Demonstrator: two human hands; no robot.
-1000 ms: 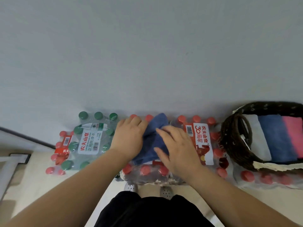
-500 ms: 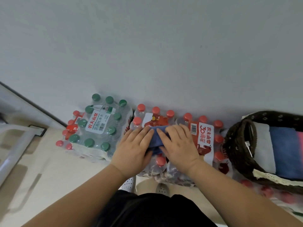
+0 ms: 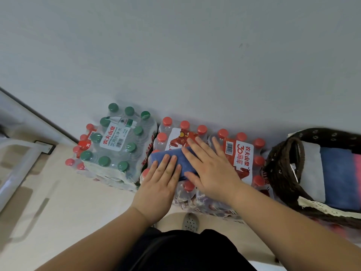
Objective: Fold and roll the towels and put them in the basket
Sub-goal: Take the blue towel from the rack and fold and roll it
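A blue towel [image 3: 184, 165] lies folded into a small thick block on a wrapped pack of red-capped bottles [image 3: 242, 159] - flat, its long side running left to right. Well to its right stands a dark woven basket [image 3: 281, 173] with a lace-edged lining, holding three towels side by side - a grey towel [image 3: 312, 173], a second blue towel [image 3: 338, 177] and a pink towel [image 3: 357, 163].
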